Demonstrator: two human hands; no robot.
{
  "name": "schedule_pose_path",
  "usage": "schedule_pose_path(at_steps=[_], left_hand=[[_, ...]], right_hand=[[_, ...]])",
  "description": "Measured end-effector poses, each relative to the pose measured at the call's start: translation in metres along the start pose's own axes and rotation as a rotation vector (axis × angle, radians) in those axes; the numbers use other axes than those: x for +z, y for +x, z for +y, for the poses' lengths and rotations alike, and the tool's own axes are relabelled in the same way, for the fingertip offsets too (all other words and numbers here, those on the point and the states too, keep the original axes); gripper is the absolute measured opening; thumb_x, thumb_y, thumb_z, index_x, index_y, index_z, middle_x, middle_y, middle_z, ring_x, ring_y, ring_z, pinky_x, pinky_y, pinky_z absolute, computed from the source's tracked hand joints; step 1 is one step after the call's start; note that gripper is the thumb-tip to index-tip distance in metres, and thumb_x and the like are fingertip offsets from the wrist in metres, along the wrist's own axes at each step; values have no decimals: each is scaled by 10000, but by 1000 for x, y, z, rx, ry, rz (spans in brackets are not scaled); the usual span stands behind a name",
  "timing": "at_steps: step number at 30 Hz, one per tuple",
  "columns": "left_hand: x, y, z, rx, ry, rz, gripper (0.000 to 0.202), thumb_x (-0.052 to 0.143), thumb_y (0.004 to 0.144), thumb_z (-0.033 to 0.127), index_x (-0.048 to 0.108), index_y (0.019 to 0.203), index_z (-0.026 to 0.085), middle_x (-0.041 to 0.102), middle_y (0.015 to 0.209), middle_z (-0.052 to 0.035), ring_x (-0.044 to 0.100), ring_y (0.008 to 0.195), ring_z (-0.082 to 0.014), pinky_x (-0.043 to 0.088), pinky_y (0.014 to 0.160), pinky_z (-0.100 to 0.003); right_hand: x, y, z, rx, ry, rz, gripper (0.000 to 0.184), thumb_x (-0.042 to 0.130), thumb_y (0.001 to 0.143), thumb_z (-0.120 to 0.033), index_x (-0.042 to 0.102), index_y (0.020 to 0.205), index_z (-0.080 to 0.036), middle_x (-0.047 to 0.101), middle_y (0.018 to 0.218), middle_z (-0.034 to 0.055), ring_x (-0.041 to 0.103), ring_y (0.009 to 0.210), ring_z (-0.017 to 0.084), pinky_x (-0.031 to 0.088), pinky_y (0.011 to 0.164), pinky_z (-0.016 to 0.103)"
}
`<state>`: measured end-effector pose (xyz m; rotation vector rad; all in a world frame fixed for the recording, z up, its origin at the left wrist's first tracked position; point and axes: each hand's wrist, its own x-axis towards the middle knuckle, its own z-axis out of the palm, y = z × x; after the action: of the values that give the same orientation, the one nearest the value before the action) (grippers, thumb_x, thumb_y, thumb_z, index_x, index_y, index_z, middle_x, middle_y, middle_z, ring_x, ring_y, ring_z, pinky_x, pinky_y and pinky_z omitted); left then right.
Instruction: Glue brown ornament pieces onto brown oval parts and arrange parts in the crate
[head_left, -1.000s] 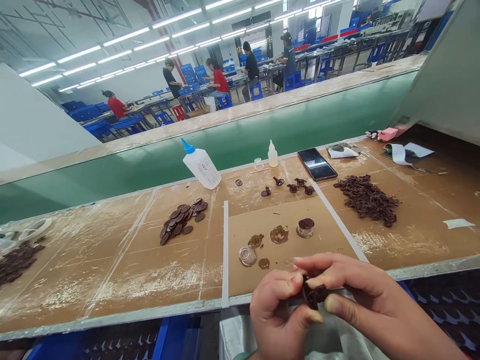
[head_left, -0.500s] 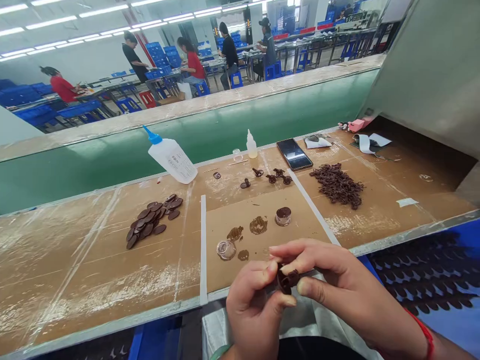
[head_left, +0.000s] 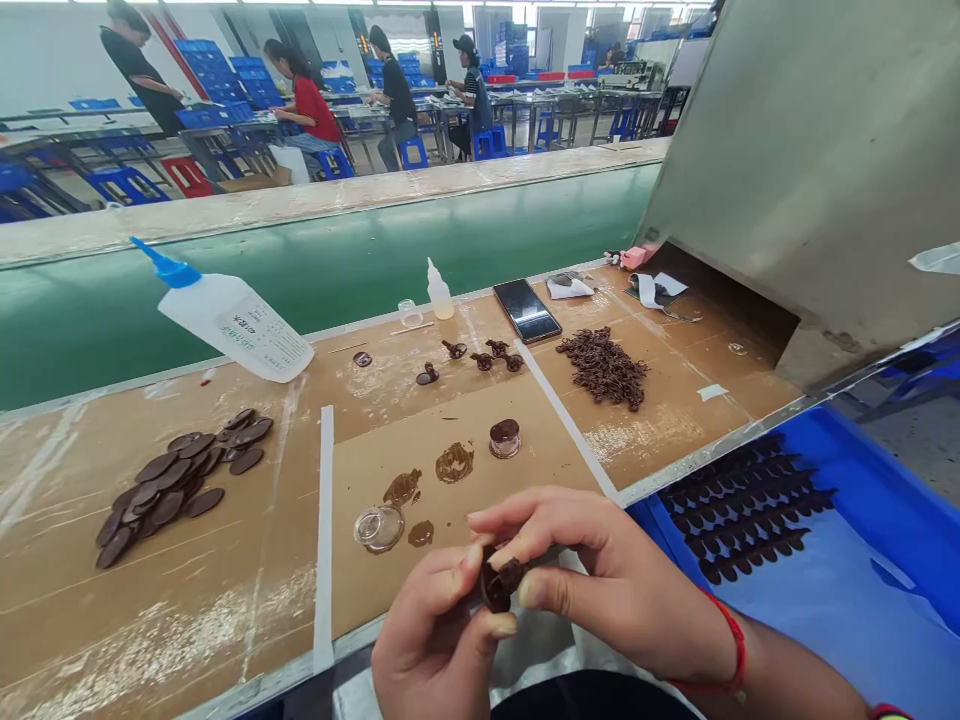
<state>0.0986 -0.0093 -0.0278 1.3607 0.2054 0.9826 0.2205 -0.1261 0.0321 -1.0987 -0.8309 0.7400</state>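
My left hand [head_left: 435, 630] pinches a small dark brown disc with a branching brown piece [head_left: 504, 582] on it, just over the table's front edge. From the other side, the fingertips of my right hand [head_left: 600, 570] are closed on the branching piece; fingers hide part of it. Beyond my hands lie a clear round cap [head_left: 379, 527] and a brown disc on a clear round base [head_left: 505, 437]. Several finished-looking brown pieces [head_left: 484, 362] stand farther back.
Brown oval discs [head_left: 169, 485] are heaped on the left, thin branching parts [head_left: 604, 366] on the right. A large blue-tipped bottle [head_left: 240, 325], a small dropper bottle [head_left: 439, 295] and a phone [head_left: 527, 309] line the back. A blue bin [head_left: 862, 470] holds rows of brown pieces. People sit beyond.
The view has turned to the right, showing more of the blue bin. Both hands keep their grip on the brown parts, with little change in pose.
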Motion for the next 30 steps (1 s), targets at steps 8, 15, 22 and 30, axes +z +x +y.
schedule_pose_path(at_steps=[8,15,22,30], left_hand=[[1,0,2,-5,13,19,299,872,708,224,775,990,237,775,933,-27,731,814,-169,628,741,-245],[-7,-7,-5,32,28,-51,321,813,782,183,729,1089,228,749,1052,-19,703,931,-164,609,819,-245],[7,-6,6,52,101,16,290,848,737,341,751,1003,277,752,880,6,710,756,-147,602,690,-235],[10,-12,8,45,112,79,294,860,699,409,765,945,279,751,816,-8,729,736,-187,611,694,-284]], right_hand=[[0,0,-1,-9,8,9,98,762,942,-294,767,976,-202,677,1191,84,629,1107,239,473,983,353],[0,0,-2,-7,4,2,106,764,941,-305,768,969,-203,675,1195,87,619,1122,246,466,993,358],[1,-15,1,110,-104,-8,52,720,978,-332,759,999,-305,640,1252,27,582,1174,225,462,1016,325],[1,-20,5,122,-167,22,113,719,969,-417,757,990,-313,642,1250,43,605,1150,269,513,1004,385]])
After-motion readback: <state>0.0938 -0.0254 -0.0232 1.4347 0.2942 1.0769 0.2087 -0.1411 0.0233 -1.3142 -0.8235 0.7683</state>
